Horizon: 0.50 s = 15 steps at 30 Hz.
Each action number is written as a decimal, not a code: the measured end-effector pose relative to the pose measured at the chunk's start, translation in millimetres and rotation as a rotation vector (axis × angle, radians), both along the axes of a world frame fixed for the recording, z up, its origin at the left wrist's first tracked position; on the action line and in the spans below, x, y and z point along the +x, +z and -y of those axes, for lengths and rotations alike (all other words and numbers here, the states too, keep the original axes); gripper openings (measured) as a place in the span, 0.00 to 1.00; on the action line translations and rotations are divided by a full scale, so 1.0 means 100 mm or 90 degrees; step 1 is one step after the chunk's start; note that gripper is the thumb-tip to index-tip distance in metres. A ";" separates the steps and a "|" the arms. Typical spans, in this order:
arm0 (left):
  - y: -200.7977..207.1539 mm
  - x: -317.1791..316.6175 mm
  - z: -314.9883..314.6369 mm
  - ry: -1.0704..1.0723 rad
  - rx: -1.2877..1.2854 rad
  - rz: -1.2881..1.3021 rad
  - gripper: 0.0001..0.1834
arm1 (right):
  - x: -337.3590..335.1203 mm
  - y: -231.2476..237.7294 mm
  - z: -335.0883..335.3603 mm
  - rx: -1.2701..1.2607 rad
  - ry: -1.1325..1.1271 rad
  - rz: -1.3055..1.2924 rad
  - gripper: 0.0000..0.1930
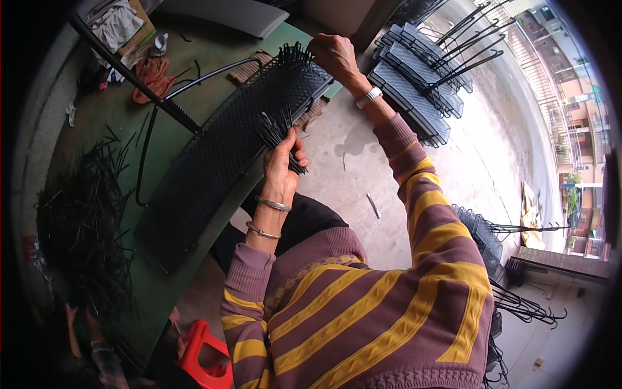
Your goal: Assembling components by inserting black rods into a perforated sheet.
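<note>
A long black mesh rack (217, 142) with a bent wire frame (210, 74) lies across the green table (116, 223). My left hand (280, 165) is closed round a bundle of thin black strips (272, 129), held over the rack's near edge. Beyond it, at the rack's far corner, my right hand (334, 53) is closed with the fingers bent in. Whatever it grips is hidden. Beside those fingers, a cluster of short black strip ends (295, 57) stands up along the rack's far end.
A large heap of loose black strips (84, 214) covers the table's left side. Stacked mesh racks with hooks (421, 81) stand on the floor at far right. A red plastic stool (201, 353) is near me. Another person's hand (71, 324) shows at lower left.
</note>
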State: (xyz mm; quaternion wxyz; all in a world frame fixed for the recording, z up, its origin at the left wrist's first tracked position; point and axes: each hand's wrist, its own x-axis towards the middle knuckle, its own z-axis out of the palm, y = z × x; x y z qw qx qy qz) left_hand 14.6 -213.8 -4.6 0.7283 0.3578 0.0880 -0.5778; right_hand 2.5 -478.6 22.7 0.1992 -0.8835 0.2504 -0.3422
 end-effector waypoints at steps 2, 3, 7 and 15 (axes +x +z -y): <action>-0.01 -0.02 0.02 0.005 -0.006 0.004 0.12 | 0.02 0.00 0.04 -0.020 -0.031 -0.025 0.07; -0.01 -0.02 0.02 0.012 -0.011 0.009 0.13 | 0.04 0.02 0.02 -0.038 -0.060 -0.050 0.07; 0.00 -0.02 0.02 0.012 -0.018 -0.001 0.12 | 0.10 0.08 -0.05 -0.034 -0.005 -0.024 0.08; 0.05 -0.04 0.01 0.006 -0.008 -0.004 0.12 | -0.01 -0.06 -0.05 -0.089 -0.026 -0.099 0.09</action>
